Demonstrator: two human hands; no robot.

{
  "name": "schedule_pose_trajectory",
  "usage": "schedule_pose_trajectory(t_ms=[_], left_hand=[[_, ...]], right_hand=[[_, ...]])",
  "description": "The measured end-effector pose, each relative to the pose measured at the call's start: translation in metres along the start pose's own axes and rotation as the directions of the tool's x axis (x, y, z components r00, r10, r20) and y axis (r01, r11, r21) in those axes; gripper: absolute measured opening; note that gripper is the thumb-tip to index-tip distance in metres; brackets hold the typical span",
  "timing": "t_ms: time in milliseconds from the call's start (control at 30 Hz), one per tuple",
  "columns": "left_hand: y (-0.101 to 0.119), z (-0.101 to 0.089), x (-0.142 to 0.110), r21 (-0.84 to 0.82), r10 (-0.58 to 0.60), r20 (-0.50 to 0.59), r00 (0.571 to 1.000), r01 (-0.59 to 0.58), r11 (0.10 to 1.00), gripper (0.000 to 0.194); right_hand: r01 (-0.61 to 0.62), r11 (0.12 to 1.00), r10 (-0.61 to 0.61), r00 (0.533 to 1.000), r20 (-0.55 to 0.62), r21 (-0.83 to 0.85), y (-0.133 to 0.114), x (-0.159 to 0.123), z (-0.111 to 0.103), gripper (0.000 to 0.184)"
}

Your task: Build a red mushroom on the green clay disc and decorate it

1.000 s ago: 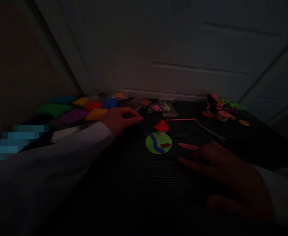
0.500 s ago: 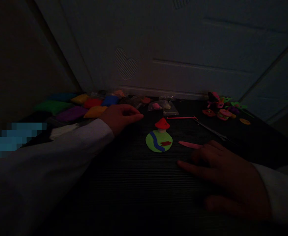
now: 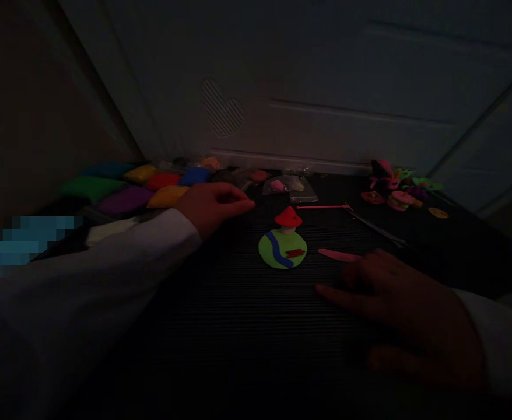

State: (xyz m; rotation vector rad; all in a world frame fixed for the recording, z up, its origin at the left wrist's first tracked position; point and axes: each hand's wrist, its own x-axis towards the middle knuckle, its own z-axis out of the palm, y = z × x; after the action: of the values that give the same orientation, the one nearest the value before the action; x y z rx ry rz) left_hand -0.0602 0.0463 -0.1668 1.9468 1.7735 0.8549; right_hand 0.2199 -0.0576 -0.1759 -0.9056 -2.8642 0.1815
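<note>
In the dim middle of the table lies a round green clay disc with a blue wavy strip and small red clay sticks on it. A clay mushroom with a red cap and pale stem stands at its far edge. My left hand is left of the mushroom, fingertips and thumb pinched together; whatever may be between them is hidden. On the right, my right hand rests low over the table, index finger stretched out and thumb apart. Its curled fingers are beside a pink plastic knife, whose far end they hide.
Colored clay packs lie at the left back. Clear bags with clay sit by the wall. A thin pink tool and a pair of scissors lie behind the knife. Several clay figures stand at the back right.
Both hands keep nearly the same pose and place. The whole view has shifted very slightly, and the picture is a little darker.
</note>
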Motion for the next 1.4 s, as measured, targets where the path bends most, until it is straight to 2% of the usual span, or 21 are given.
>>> schedule_pose_trajectory(t_ms=[267, 400, 567, 633, 700, 800, 900, 1000, 1400], left_hand=[[-0.002, 0.002, 0.002, -0.003, 0.002, 0.007, 1.000, -0.002, 1.000, 0.034], [-0.002, 0.001, 0.001, -0.008, 0.005, 0.009, 1.000, -0.005, 1.000, 0.032], [0.000, 0.001, 0.000, -0.008, -0.008, 0.004, 1.000, 0.008, 1.000, 0.035], [0.000, 0.001, 0.000, 0.008, -0.008, 0.004, 1.000, 0.008, 1.000, 0.035], [0.000, 0.001, 0.000, 0.025, -0.003, 0.000, 1.000, 0.003, 1.000, 0.034], [0.002, 0.001, 0.000, 0.014, 0.008, -0.002, 1.000, -0.008, 1.000, 0.033], [0.003, 0.001, -0.001, 0.031, -0.007, -0.004, 1.000, 0.007, 0.999, 0.032], [0.002, 0.001, 0.000, 0.038, 0.006, -0.006, 1.000, -0.005, 0.999, 0.033], [0.002, 0.001, -0.001, 0.029, 0.013, 0.008, 1.000, -0.014, 0.999, 0.036]], right_hand=[[-0.005, 1.000, 0.005, 1.000, -0.002, 0.004, 0.000, -0.001, 0.000, 0.057], [0.029, 0.999, -0.029, 0.999, -0.014, 0.022, -0.001, -0.001, 0.001, 0.055], [-0.006, 1.000, 0.007, 0.999, -0.036, 0.016, 0.002, 0.000, 0.001, 0.055], [-0.021, 0.999, 0.024, 0.996, -0.080, 0.034, 0.005, 0.001, -0.001, 0.053], [-0.059, 0.997, 0.067, 0.986, -0.153, 0.055, 0.008, 0.002, -0.003, 0.048], [-0.140, 0.987, 0.155, 0.955, -0.251, 0.077, 0.008, 0.006, -0.005, 0.029], [-0.177, 0.977, 0.203, 0.936, -0.286, 0.117, 0.003, 0.010, -0.004, 0.014], [-0.166, 0.976, 0.203, 0.931, -0.305, 0.141, -0.004, 0.016, -0.002, 0.010], [-0.174, 0.981, 0.188, 0.960, -0.206, 0.084, -0.009, 0.026, -0.003, 0.009]])
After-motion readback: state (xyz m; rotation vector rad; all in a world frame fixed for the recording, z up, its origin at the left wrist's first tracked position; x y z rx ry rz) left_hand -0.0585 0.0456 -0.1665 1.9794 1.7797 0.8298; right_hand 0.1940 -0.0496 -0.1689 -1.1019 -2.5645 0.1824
